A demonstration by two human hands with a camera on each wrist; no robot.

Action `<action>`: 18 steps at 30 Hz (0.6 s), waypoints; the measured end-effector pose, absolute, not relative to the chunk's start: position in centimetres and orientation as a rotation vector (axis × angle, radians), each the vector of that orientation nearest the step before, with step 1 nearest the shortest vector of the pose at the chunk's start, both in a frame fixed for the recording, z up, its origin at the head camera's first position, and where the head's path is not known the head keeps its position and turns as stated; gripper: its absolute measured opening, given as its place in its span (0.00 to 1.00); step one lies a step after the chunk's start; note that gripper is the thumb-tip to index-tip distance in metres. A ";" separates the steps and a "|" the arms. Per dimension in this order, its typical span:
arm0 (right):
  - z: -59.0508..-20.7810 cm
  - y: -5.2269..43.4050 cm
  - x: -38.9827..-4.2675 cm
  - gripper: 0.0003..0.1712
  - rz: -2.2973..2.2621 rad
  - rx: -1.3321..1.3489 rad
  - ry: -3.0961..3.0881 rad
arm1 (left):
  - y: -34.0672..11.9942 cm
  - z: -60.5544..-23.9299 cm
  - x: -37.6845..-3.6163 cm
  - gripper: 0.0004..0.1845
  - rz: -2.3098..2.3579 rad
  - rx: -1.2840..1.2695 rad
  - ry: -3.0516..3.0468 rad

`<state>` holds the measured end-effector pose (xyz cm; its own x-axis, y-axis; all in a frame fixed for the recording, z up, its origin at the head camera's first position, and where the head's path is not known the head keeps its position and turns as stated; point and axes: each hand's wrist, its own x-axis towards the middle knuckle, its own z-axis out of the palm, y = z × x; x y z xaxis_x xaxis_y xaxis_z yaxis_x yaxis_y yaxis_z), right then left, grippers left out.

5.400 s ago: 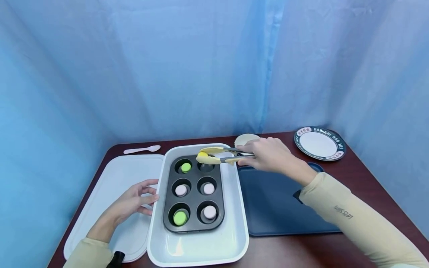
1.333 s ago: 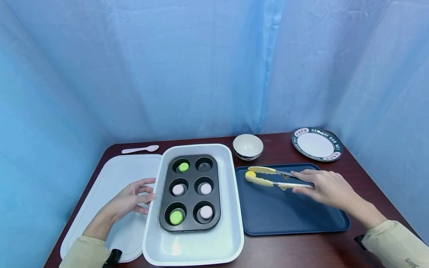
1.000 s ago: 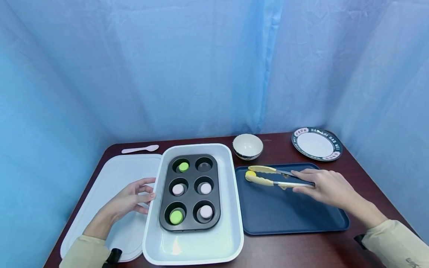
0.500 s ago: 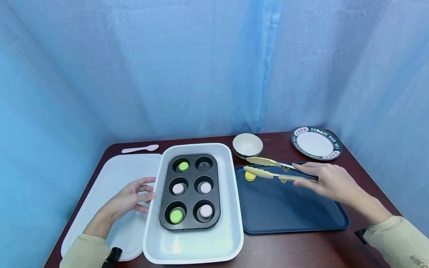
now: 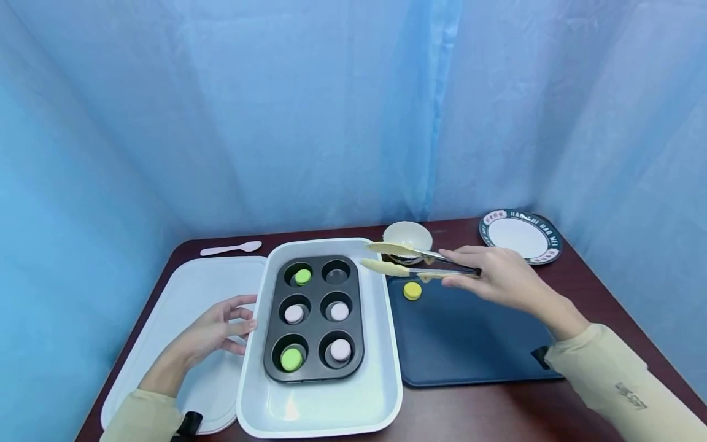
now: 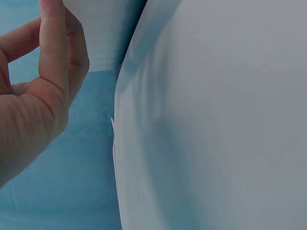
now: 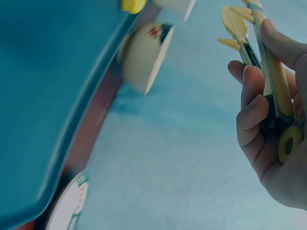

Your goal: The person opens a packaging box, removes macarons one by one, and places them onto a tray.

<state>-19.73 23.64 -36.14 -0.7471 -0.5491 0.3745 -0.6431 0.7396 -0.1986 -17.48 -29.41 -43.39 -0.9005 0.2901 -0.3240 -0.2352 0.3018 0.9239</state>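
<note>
My right hand (image 5: 494,273) grips yellow-tipped metal tongs (image 5: 425,273), seen also in the right wrist view as tongs (image 7: 273,72). Their tips stand apart with nothing between them, above the right rim of the white basin (image 5: 320,402). A yellow macaron (image 5: 412,291) lies at the left end of the dark blue tray (image 5: 469,344). My left hand (image 5: 212,331) has loosely bent fingers right at the basin's left rim. Inside the basin sits a dark muffin pan (image 5: 313,334); its back right cup is empty. Green macarons (image 5: 291,359) and pale pink macarons (image 5: 339,312) fill the other cups.
A white board (image 5: 204,282) lies to the left, partly under the left arm. Behind it is a pink spoon (image 5: 232,248). At the back stand a bowl (image 5: 409,233), partly covered by the tongs, and a green-rimmed plate (image 5: 519,236). Blue curtains (image 5: 309,123) enclose the table.
The yellow macaron, earlier in the tongs over the muffin pan, now lies released on the blue tray. The tongs have opened and moved up and left to the basin; my left hand stays put.
</note>
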 end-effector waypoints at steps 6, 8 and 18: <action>-35.0 19.7 -22.0 0.31 0.457 1.057 -2.666 | -29.1 -43.6 -17.6 0.38 1.641 0.061 2.143; -34.9 18.7 -22.7 0.31 0.431 1.086 -2.680 | -28.8 -43.8 -17.8 0.38 1.643 0.079 2.134; -34.7 12.5 -25.4 0.31 0.307 1.210 -2.703 | -29.0 -44.3 -17.3 0.37 1.644 0.047 2.142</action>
